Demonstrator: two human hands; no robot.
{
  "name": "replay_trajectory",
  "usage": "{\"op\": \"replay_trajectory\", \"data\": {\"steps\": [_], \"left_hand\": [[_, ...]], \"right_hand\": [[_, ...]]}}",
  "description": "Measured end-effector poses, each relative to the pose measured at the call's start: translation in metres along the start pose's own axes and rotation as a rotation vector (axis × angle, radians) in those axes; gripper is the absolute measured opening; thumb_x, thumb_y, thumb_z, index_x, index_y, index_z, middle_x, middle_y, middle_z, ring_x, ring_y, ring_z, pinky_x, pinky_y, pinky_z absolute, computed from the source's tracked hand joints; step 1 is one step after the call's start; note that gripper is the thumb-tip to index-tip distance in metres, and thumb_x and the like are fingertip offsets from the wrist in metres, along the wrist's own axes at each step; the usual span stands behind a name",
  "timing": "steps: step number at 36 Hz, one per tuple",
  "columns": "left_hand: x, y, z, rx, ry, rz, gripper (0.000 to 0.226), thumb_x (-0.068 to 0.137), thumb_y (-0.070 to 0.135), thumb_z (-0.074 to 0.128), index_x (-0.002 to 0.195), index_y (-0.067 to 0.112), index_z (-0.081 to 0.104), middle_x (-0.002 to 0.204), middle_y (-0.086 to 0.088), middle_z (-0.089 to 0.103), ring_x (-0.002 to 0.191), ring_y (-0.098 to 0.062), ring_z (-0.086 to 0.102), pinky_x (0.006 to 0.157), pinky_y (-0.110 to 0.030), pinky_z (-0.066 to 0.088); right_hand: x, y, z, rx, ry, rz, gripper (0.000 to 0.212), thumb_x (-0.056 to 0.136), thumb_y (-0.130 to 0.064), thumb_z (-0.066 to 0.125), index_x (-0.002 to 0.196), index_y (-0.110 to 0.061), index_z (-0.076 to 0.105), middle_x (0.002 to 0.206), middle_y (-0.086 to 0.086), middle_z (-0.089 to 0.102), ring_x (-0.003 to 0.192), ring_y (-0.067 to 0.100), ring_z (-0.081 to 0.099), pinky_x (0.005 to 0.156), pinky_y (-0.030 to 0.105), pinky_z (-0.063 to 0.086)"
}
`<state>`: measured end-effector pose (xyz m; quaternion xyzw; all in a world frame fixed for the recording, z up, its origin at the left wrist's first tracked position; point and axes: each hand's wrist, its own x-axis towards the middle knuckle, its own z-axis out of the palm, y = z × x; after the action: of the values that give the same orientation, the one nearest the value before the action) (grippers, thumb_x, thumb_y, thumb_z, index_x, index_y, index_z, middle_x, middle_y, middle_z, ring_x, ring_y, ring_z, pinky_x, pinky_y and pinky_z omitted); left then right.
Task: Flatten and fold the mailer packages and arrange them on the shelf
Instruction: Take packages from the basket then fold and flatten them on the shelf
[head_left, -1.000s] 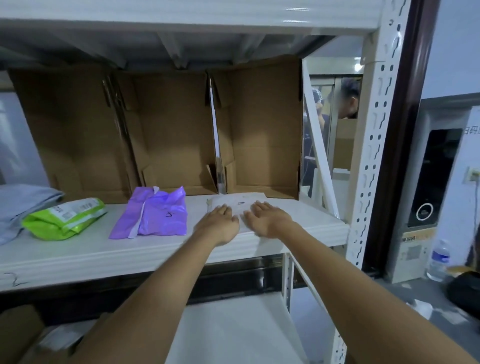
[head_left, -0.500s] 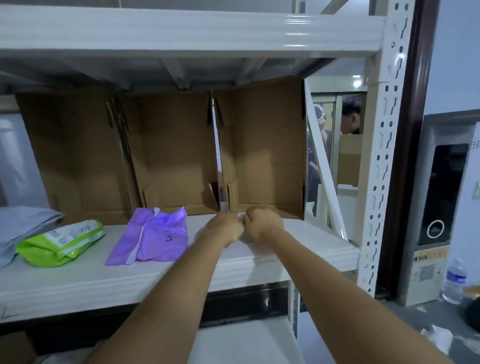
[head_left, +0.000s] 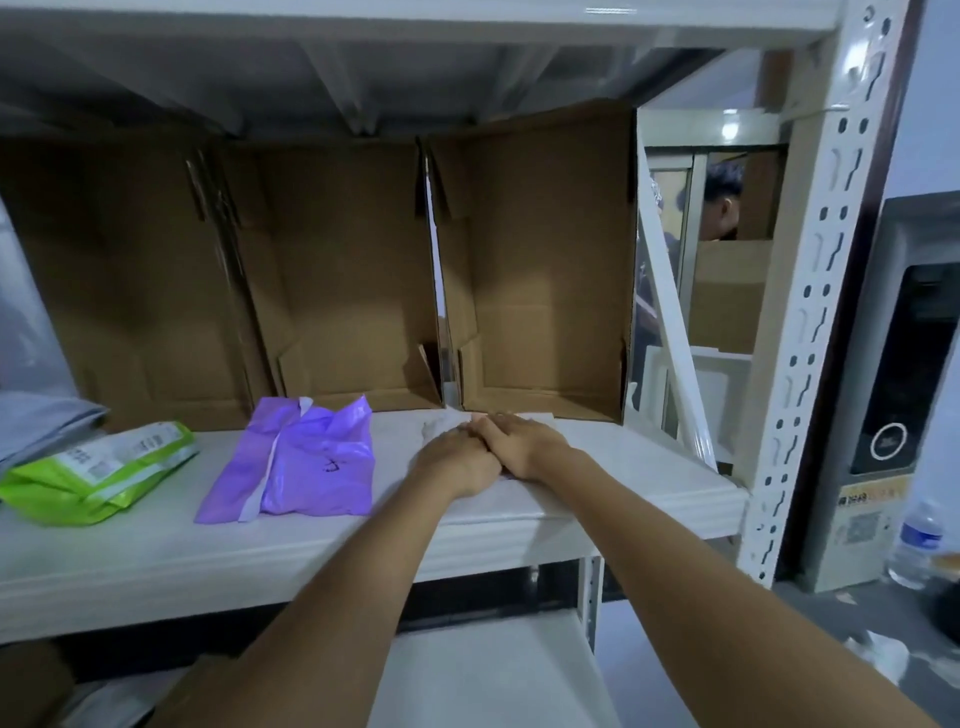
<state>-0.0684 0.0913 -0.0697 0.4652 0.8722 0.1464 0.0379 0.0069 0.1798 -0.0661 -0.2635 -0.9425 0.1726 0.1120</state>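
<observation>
Already, a folded purple plastic mailer (head_left: 301, 462) and a green plastic mailer (head_left: 98, 470) are laid on the white metal shelf (head_left: 649, 483). A white mailer (head_left: 441, 422) is being pressed flat beneath the left hand (head_left: 457, 460) and right hand (head_left: 524, 447), whose fingers, curled half a second ago, are now laid flatter; folding remains.

Bare forearms and hands (head_left: 493, 454), no sleeves

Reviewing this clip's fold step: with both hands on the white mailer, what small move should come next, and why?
Probably press down and smooth outward: both the left hand and right hand lie together on the white mailer, whose far edge looks crumpled.
</observation>
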Motion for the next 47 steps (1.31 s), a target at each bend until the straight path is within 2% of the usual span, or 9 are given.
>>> {"op": "replay_trajectory", "data": {"steps": [4,8,17,25,28,32,37,39,47], "left_hand": [[0.013,-0.004,0.007,0.11,-0.027,-0.11,0.075,0.083,0.061,0.018,0.152,0.032,0.016,0.16,0.003,0.014,0.146,-0.018,0.016,0.117,-0.043,0.014],[0.007,0.001,0.004,0.093,-0.006,-0.217,0.071,0.095,0.052,0.013,0.154,0.015,0.004,0.162,0.001,0.0,0.149,-0.017,0.002,0.119,-0.037,0.007],[0.008,-0.005,0.005,0.167,-0.001,-0.17,0.072,0.095,0.053,0.01,0.153,0.01,0.01,0.161,-0.004,0.006,0.148,-0.019,0.005,0.12,-0.037,0.007],[-0.031,-0.009,-0.001,0.156,-0.065,-0.063,0.067,0.099,0.049,0.014,0.154,0.01,0.003,0.161,-0.004,-0.004,0.149,-0.018,-0.004,0.121,-0.036,0.004],[-0.05,-0.009,-0.003,0.143,-0.045,-0.05,0.068,0.099,0.05,0.015,0.154,0.011,0.004,0.162,-0.002,-0.003,0.149,-0.018,-0.003,0.121,-0.036,0.005],[-0.06,-0.007,-0.005,0.151,-0.031,-0.061,0.069,0.098,0.049,0.016,0.154,0.01,0.006,0.162,-0.004,0.001,0.149,-0.02,0.0,0.121,-0.037,0.007],[-0.055,-0.007,-0.003,0.141,-0.002,-0.06,0.072,0.09,0.05,0.023,0.152,0.015,0.017,0.159,-0.007,0.019,0.147,-0.022,0.015,0.12,-0.041,0.013],[-0.055,-0.007,-0.002,0.138,-0.012,-0.068,0.072,0.091,0.052,0.023,0.153,0.018,0.014,0.16,-0.005,0.014,0.148,-0.021,0.012,0.12,-0.042,0.011],[-0.058,-0.009,-0.009,0.187,-0.076,-0.078,0.064,0.099,0.047,0.01,0.154,0.015,0.003,0.161,0.001,-0.005,0.149,-0.015,-0.004,0.121,-0.041,0.002]], "right_hand": [[-0.007,0.002,-0.005,-0.039,-0.024,0.037,0.064,0.101,-0.054,0.007,0.149,-0.023,0.036,0.157,0.0,0.031,0.145,0.018,0.025,0.115,0.039,0.022],[-0.007,0.007,-0.003,-0.161,-0.056,0.129,0.072,0.098,-0.06,0.004,0.154,-0.02,0.023,0.162,-0.001,0.014,0.15,0.016,0.01,0.12,0.039,0.011],[-0.005,0.007,0.002,-0.217,-0.035,0.226,0.078,0.096,-0.062,0.004,0.156,-0.013,0.013,0.163,0.001,0.008,0.15,0.016,0.005,0.122,0.036,0.005],[-0.01,0.004,-0.002,-0.227,-0.033,0.225,0.075,0.098,-0.059,0.006,0.156,-0.013,0.015,0.163,0.002,0.009,0.15,0.017,0.007,0.121,0.038,0.007],[-0.015,0.0,-0.004,-0.2,0.007,0.228,0.074,0.098,-0.058,0.009,0.153,-0.012,0.026,0.161,0.005,0.02,0.148,0.021,0.02,0.118,0.04,0.016],[-0.033,-0.011,-0.008,-0.167,0.229,0.179,0.067,0.1,-0.054,0.016,0.143,-0.011,0.044,0.153,0.01,0.037,0.138,0.027,0.038,0.108,0.04,0.033],[-0.058,-0.033,-0.002,0.029,0.053,0.015,0.064,0.102,-0.053,0.011,0.149,-0.018,0.036,0.157,0.004,0.032,0.144,0.021,0.028,0.116,0.04,0.022],[-0.064,-0.033,-0.003,-0.001,-0.006,0.019,0.065,0.101,-0.055,0.008,0.149,-0.021,0.036,0.155,0.005,0.035,0.142,0.022,0.032,0.114,0.041,0.023],[-0.059,-0.007,-0.004,-0.197,-0.141,0.096,0.062,0.103,-0.046,0.006,0.156,-0.015,0.009,0.163,0.002,0.003,0.15,0.016,0.0,0.122,0.037,0.003]]}}
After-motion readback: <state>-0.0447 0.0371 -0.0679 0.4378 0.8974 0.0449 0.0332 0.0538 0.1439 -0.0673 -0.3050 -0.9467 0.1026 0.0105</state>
